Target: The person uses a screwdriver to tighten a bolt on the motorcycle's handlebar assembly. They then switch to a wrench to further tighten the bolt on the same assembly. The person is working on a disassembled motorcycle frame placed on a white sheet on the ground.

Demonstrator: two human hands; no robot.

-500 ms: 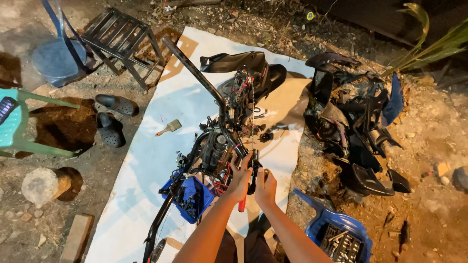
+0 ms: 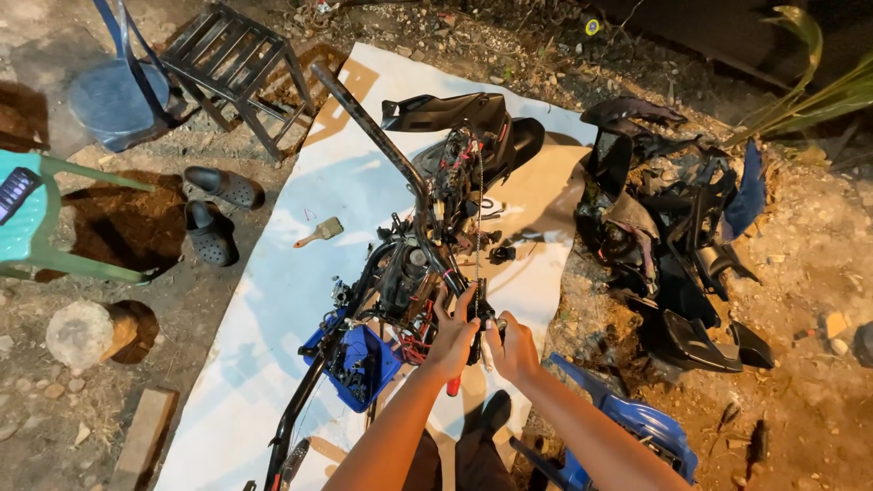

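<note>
Both hands (image 2: 482,341) now higher on one motorcycle frame (image 2: 400,264), beside two clogs (image 2: 216,211).

Two bare forearms come up from the bottom edge of the view, with no sleeves showing anywhere along them. The left hand (image 2: 452,335) and the right hand (image 2: 516,350) are bare too: no gloves and no wristband. No watch or ring can be made out, though the fingers are too small in the picture to be sure of rings. Below and between the forearms shows a patch of dark clothing, seemingly dark trousers or shorts over the person's legs; its exact kind cannot be told. Warm lamp light falls on both arms from above, leaving their undersides in shadow.
</note>
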